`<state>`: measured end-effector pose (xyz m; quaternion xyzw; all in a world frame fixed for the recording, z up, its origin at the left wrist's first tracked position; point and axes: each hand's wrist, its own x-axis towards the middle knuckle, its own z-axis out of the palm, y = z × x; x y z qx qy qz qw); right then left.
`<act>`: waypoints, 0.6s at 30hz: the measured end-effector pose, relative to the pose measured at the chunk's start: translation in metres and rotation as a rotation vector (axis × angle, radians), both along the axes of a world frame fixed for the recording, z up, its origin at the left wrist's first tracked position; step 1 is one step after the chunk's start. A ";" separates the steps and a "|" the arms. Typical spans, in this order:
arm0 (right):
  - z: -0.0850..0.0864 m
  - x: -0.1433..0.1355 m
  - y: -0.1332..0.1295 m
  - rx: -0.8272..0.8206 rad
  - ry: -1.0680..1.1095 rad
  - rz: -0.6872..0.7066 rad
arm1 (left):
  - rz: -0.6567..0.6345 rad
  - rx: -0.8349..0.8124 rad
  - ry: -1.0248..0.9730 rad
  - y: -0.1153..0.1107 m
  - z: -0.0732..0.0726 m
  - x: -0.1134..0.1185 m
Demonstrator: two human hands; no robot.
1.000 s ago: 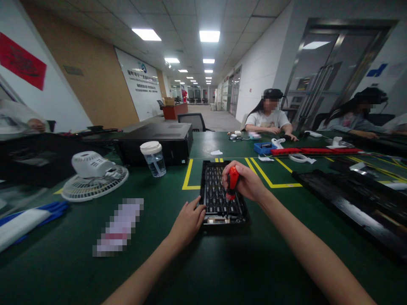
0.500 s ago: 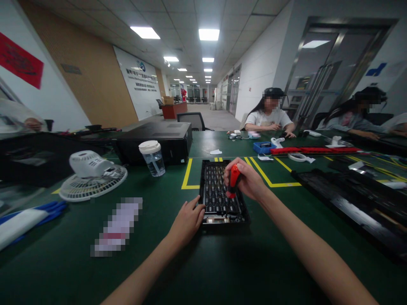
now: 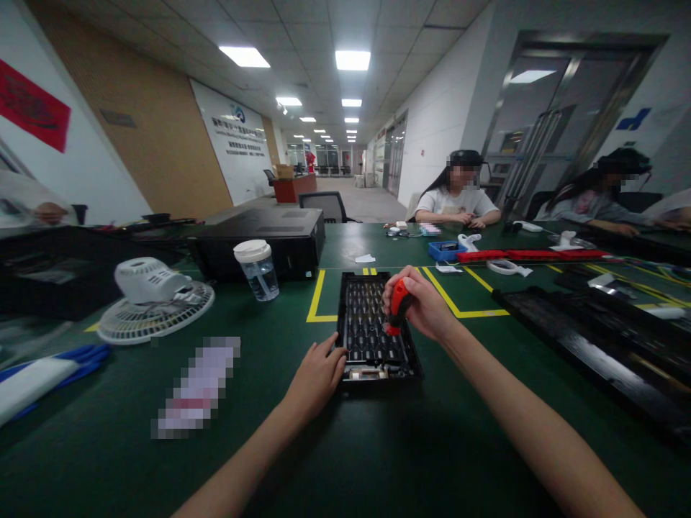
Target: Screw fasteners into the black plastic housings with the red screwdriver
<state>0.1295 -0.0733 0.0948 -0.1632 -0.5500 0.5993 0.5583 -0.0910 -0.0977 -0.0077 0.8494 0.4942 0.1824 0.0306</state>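
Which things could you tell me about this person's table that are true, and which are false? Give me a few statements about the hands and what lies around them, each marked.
1. The right hand has a screwdriver in its grip. True.
2. The left hand holds a second screwdriver. False: its fingers are at the left edge of the black case.
3. The cup has a white lid. True.
4. The fan lies at the right end of the table. False: it is on the left side.
5. The blue tray is farther from the person than the black case. True.
6. The screwdriver's handle is all green. False: it is red and black.
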 end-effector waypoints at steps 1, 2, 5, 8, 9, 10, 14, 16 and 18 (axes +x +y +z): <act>0.000 0.000 0.000 -0.001 -0.003 -0.007 | 0.002 -0.001 0.001 0.000 0.000 0.000; 0.001 0.000 -0.001 -0.001 -0.008 -0.013 | 0.003 -0.002 0.002 0.000 0.000 0.000; 0.002 -0.001 -0.002 0.012 -0.020 -0.028 | 0.009 -0.004 0.006 0.000 -0.001 0.000; 0.002 -0.002 -0.002 0.026 -0.019 -0.042 | 0.013 -0.004 0.012 0.000 -0.002 0.000; 0.001 -0.002 -0.002 0.028 -0.019 -0.046 | 0.013 -0.007 0.015 0.001 -0.002 0.000; 0.001 -0.002 -0.002 0.030 -0.018 -0.049 | 0.013 -0.009 0.018 0.001 -0.002 0.000; 0.000 -0.001 0.000 0.044 -0.044 -0.074 | 0.011 -0.008 0.014 0.000 -0.001 0.001; 0.000 0.000 0.000 0.053 -0.068 -0.098 | 0.010 -0.009 0.012 0.000 -0.001 0.001; 0.001 0.000 0.000 0.058 -0.091 -0.129 | 0.009 -0.011 0.014 0.001 -0.002 0.000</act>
